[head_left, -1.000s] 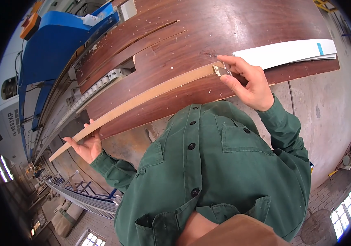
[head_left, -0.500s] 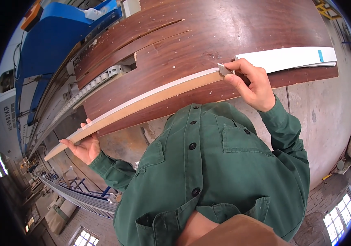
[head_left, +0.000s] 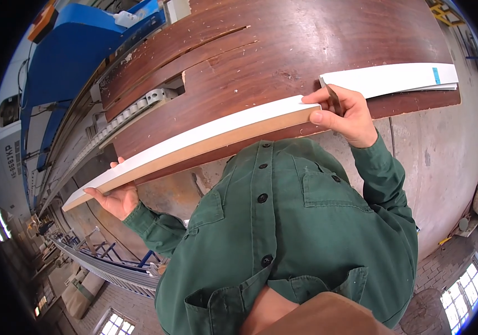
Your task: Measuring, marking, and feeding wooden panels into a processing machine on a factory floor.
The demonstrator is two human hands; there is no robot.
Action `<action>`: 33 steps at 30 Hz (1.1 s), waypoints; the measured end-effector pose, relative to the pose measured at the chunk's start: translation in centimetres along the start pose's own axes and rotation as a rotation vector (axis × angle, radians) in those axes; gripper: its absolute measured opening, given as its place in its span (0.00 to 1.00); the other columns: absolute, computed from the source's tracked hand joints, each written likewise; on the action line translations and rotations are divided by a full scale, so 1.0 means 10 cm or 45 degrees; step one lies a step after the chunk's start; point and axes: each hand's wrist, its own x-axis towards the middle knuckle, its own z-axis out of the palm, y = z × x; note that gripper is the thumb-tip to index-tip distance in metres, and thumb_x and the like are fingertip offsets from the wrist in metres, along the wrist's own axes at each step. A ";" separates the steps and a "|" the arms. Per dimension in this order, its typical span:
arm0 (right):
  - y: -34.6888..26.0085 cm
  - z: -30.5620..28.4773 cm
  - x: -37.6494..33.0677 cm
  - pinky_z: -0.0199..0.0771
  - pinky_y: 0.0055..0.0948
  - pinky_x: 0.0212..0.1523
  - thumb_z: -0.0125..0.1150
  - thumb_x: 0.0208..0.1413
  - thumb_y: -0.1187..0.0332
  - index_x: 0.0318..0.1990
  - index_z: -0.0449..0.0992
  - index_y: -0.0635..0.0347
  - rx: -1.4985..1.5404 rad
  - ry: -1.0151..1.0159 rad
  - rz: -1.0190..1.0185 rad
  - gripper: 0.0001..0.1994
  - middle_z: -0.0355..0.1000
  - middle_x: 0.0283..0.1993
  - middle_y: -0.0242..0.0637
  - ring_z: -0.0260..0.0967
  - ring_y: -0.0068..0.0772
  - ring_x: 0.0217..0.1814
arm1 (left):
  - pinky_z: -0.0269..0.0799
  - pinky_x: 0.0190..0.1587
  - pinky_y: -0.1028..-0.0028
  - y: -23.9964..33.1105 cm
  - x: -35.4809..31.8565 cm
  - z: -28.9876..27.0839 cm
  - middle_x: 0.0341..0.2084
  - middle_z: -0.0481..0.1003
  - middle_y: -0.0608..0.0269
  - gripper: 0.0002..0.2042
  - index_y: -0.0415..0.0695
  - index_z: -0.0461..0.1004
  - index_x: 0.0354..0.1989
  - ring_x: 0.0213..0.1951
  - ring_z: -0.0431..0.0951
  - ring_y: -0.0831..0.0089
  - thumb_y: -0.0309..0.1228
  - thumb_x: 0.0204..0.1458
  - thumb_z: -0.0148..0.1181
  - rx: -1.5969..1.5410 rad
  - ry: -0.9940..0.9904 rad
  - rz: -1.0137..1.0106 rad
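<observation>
A long narrow board [head_left: 211, 134] with a white face and a tan, wood-coloured edge slants across in front of me, over the table's near edge. My left hand [head_left: 119, 200] holds it near its far-left end, thumb along the near edge and fingertips showing beyond the other side. At the right end my right hand [head_left: 353, 117] grips the board, with the index finger on the white face and the thumb at the tan edge. A thin, flat dark metal blade [head_left: 334, 100] is tucked in that same hand, sticking up between the fingers.
A brown wood-grain table [head_left: 306, 50] bears scattered pale shavings. White strips [head_left: 389, 81], one with a blue mark, lie at its right end. Metal rollers [head_left: 138, 106] and a blue machine [head_left: 77, 50] with a white bottle [head_left: 127, 19] stand at the left.
The board has tilted so that more of its white face shows. My right hand has shifted from holding the blade at the board's end to gripping the board, with the blade turned upward.
</observation>
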 end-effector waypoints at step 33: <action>-0.31 0.36 -0.13 0.41 0.13 0.14 0.48 0.53 0.67 0.45 0.66 0.65 0.191 0.126 0.169 0.14 0.55 0.17 0.24 0.43 0.09 0.14 | 0.65 0.47 0.60 0.06 0.26 0.13 0.39 0.67 0.72 0.26 0.48 0.60 0.50 0.44 0.69 0.79 0.22 0.39 0.61 -1.095 -1.786 0.545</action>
